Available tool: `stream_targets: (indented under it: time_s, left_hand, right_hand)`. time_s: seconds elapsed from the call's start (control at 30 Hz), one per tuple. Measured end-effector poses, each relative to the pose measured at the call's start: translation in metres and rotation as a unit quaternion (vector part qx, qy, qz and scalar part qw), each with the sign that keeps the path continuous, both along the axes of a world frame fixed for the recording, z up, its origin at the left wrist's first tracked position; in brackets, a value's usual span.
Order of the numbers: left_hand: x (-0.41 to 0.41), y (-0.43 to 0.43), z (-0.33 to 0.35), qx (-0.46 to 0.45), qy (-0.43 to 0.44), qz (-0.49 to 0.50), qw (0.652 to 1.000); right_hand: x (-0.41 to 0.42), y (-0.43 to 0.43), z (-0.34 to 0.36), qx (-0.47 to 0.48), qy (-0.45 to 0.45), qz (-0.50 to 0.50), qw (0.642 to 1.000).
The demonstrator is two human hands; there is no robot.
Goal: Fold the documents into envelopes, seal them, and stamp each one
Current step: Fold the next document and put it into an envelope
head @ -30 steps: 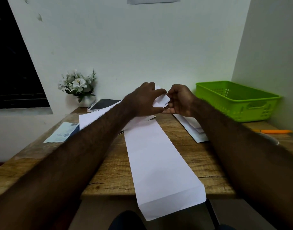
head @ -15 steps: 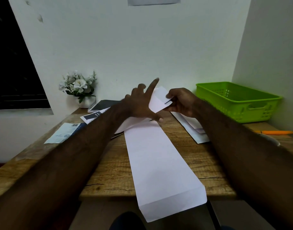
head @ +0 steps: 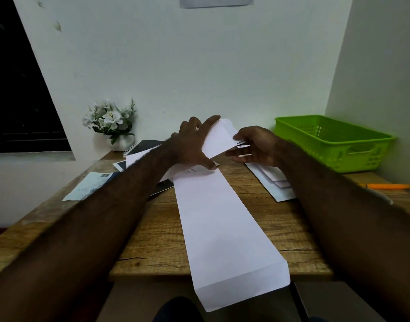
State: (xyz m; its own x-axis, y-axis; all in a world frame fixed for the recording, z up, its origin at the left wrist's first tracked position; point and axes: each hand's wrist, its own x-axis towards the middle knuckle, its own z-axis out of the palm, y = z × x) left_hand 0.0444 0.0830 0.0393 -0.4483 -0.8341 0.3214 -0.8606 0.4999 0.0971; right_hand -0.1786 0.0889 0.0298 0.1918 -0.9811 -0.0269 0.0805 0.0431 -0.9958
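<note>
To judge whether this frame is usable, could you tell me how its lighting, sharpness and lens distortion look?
In the head view the light is dim, without glare; its wide lens stretches the long white envelope near the bottom edge; the right hand is streaked by motion blur; the green basket is sharp.
</note>
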Motion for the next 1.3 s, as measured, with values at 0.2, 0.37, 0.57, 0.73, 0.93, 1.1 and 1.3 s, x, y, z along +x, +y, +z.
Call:
stream_targets:
  time_s: [0.2, 0.37, 0.57, 0.73, 0.93, 1.1, 1.3]
  left_hand:
    - [-0.008, 0.007, 0.001, -0.073, -0.065, -0.013, 0.995]
    - [-0.008, 0.007, -0.001, -0.145, -0.11, -0.016, 0.983]
    - [-0.003, 0.003, -0.003, -0.158, -0.12, -0.008, 0.98]
    - [-0.005, 0.003, -0.003, -0.16, -0.124, -0.013, 0.979]
    - [-0.006, 0.004, -0.003, -0.164, -0.115, -0.013, 0.98]
    - [-0.008, 0.003, -0.006, -0.194, -0.117, -0.011, 0.974]
    - [-0.01, 0.003, -0.007, -0.22, -0.124, -0.016, 0.968]
  right_hand:
    - [0.004, 0.004, 0.002, 0.032, 0.015, 0.053, 0.998]
    - [0.0, 0.007, 0.005, 0.027, 0.022, 0.051, 0.998]
    - [-0.006, -0.001, 0.004, -0.021, 0.032, -0.051, 0.998]
    - [-0.003, 0.0, 0.003, -0.047, 0.062, -0.067, 0.995]
    - [-0.001, -0.002, 0.0, -0.021, 0.062, -0.06, 0.996]
    - [0.003, 0.004, 0.001, -0.006, 0.084, -0.032, 0.996]
    - [0.006, 0.009, 0.003, -0.023, 0.085, -0.004, 0.996]
